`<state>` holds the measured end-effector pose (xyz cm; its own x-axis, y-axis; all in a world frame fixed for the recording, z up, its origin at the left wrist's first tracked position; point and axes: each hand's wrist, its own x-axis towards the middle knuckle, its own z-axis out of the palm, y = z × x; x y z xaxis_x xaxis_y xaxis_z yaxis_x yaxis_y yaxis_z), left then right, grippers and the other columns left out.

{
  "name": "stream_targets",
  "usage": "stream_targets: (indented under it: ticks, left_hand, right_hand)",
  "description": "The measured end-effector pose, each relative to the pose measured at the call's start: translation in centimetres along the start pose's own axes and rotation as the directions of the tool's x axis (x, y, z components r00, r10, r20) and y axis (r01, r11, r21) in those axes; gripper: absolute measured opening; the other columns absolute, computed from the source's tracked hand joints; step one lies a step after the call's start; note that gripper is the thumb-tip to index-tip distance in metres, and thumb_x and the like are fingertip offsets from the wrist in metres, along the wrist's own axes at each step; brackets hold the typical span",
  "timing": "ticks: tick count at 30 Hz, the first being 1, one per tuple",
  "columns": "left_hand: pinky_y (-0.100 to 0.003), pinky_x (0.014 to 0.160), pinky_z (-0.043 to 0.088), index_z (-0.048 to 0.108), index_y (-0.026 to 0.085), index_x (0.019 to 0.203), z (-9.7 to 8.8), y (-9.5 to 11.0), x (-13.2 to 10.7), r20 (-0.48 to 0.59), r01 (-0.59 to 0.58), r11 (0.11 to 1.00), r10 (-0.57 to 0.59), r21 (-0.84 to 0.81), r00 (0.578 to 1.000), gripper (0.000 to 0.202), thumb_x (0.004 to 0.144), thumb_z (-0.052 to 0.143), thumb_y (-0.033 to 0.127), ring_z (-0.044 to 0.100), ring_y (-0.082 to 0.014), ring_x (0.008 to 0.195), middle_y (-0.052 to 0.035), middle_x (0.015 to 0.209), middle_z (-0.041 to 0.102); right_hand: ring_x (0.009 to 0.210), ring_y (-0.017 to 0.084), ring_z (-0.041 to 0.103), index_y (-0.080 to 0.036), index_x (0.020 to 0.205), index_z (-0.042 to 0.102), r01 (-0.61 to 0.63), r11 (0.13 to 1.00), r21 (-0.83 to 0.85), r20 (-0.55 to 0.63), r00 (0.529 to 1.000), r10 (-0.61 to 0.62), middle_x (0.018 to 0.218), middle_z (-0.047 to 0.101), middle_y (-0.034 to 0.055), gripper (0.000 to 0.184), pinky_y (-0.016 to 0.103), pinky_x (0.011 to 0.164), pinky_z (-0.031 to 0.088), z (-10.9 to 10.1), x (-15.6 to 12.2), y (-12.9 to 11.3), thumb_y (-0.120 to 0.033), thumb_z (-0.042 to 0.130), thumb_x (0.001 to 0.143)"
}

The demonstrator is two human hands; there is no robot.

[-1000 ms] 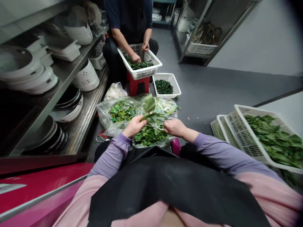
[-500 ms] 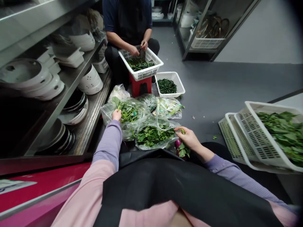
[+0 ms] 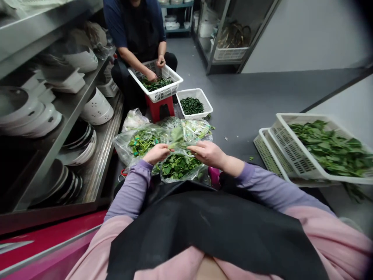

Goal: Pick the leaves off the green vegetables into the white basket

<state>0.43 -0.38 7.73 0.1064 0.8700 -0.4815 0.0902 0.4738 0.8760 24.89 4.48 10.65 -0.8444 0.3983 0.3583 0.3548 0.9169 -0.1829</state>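
Observation:
My left hand point(image 3: 156, 154) is closed in a pinch on the stem of a leafy green sprig point(image 3: 177, 137). Facing it, my right hand point(image 3: 210, 155) has its fingers pinched at the other side of the same greens; its fingertips are partly hidden. Beneath both hands lies an open clear plastic bag of leafy greens point(image 3: 179, 167). Tied bundles of green stems point(image 3: 142, 143) fill another clear bag, just beyond my left hand.
A white basket point(image 3: 294, 157) of leaves stands at right on other baskets. Ahead, a co-worker handles green pods in a white basket point(image 3: 163, 94) on a red stool point(image 3: 161, 110). Another pod basket point(image 3: 201, 116) sits beside it. Shelves with dishes point(image 3: 109, 124) line the left.
My left hand has drawn back from the bag of bundles with a leafy sprig. My right hand has moved left and up to meet it. The view has turned right.

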Motion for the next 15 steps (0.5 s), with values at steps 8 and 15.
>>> stream_targets:
  ticks: [8,15]
  left_hand:
    - [-0.02,0.044,0.026,0.059,0.012,0.075,4.0,3.4,-2.9,0.146,-0.241,0.888,0.199,0.392,0.969,0.029,0.078,0.053,0.04,0.035,-0.0061,0.045,0.0036,0.053,0.044]
    - [-0.021,0.064,0.036,0.06,0.012,0.07,4.1,4.9,-2.0,0.142,-0.41,0.644,0.427,0.645,0.893,0.026,0.082,0.048,0.031,0.044,-0.0099,0.061,0.0012,0.061,0.051]
  right_hand:
    - [0.059,0.009,0.043,-0.011,0.085,0.061,0.1,0.989,-0.109,0.401,0.915,-0.048,0.087,0.052,0.0089,0.033,0.024,0.055,0.03,-0.6,2.0,0.0,-0.03,0.035,0.092]
    - [0.067,0.013,0.043,-0.016,0.073,0.051,-0.184,0.963,0.197,0.114,0.98,0.163,0.078,0.047,0.0053,0.018,0.026,0.066,0.037,0.0,0.6,0.5,-0.023,0.037,0.082]
